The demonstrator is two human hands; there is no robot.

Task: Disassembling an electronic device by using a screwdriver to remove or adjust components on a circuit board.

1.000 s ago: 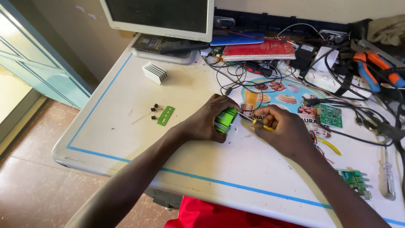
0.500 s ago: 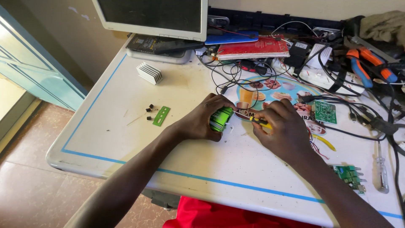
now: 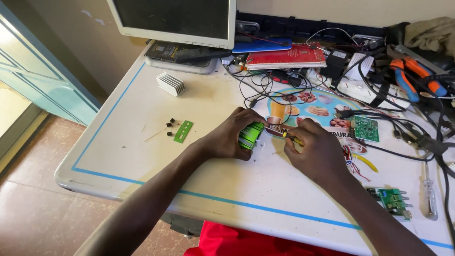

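My left hand grips a green circuit board held on edge on the white table. My right hand is closed on a thin tool with a yellow handle whose tip points at the board. Both hands sit close together at the table's middle. What the tool tip touches is hidden by my fingers.
A small green strip and black parts lie left of my hands; a white heat sink is farther back. A monitor, red book, tangled cables, pliers, two green boards and a screwdriver crowd the back and right.
The hands keep their grip and stay on the board; only the camera view has shifted slightly.
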